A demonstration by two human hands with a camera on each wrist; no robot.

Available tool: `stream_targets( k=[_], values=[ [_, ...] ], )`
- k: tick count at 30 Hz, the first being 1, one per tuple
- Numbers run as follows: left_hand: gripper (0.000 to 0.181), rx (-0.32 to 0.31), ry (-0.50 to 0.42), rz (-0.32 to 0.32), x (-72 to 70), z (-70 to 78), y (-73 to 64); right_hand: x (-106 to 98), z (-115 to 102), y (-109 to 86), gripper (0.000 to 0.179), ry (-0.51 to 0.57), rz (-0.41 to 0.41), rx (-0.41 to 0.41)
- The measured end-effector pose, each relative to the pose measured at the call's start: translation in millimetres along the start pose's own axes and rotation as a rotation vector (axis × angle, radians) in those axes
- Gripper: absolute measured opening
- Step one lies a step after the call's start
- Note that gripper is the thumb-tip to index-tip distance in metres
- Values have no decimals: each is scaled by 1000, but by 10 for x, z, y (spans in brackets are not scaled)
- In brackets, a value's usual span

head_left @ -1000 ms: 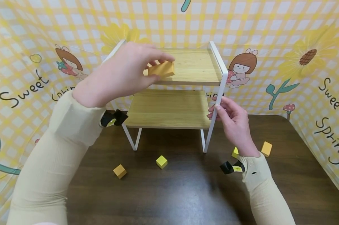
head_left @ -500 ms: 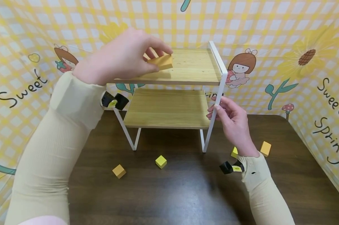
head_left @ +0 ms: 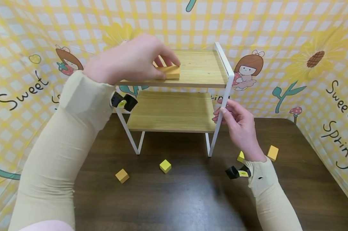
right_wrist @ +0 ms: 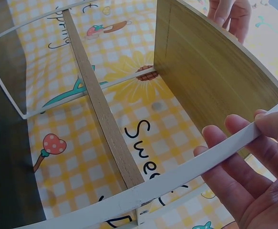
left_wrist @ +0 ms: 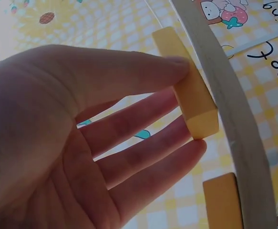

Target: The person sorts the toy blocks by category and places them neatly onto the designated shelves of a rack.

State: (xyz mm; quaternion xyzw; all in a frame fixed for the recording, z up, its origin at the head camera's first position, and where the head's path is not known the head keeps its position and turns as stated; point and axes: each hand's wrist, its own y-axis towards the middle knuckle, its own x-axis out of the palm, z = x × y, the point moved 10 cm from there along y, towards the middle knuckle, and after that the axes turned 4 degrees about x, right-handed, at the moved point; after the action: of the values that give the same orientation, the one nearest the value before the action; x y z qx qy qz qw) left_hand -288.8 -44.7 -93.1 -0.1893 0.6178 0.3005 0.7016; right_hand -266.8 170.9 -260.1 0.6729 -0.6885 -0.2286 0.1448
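Note:
My left hand [head_left: 136,59] is over the front of the top shelf [head_left: 202,64] of a small two-tier rack. Thumb and fingers pinch an orange rectangular wooden block [head_left: 172,72], which lies level at the shelf's front edge. In the left wrist view that block [left_wrist: 191,90] is close against the board's edge. A second orange block [left_wrist: 223,202] sits on the same board there; the hand hides it in the head view. My right hand [head_left: 238,122] holds the rack's white right front leg [head_left: 220,120] between thumb and fingers, also seen in the right wrist view.
On the dark wooden table [head_left: 179,205] lie an orange block [head_left: 122,176] and a yellow cube [head_left: 165,166]. Near my right wrist are another yellow block [head_left: 241,156], partly hidden, and an orange block [head_left: 273,152]. The lower shelf [head_left: 171,112] is below the left hand.
My left hand first rose slightly with the orange block, then came down and a little right. The block was tilted and is now level on the top shelf. The right hand stayed on the leg.

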Motion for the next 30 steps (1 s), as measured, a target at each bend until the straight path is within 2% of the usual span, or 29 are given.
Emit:
stream_targets(
  k=[12,20,25,30],
  values=[
    [46,-6,12,-47,57,-12,48,-7,-5,-6,25,5,1,-2],
    [47,-39,7,-55,63,-32,41,-2,-2,-6,26,-11,-4,6],
    [46,-88,-9,0,11,-55,-40,-1,-7,-8,26,-11,-1,-2],
    [43,-91,10,91,-80,-25,-134,1,-12,-11,26,-6,1,-10]
  ],
)
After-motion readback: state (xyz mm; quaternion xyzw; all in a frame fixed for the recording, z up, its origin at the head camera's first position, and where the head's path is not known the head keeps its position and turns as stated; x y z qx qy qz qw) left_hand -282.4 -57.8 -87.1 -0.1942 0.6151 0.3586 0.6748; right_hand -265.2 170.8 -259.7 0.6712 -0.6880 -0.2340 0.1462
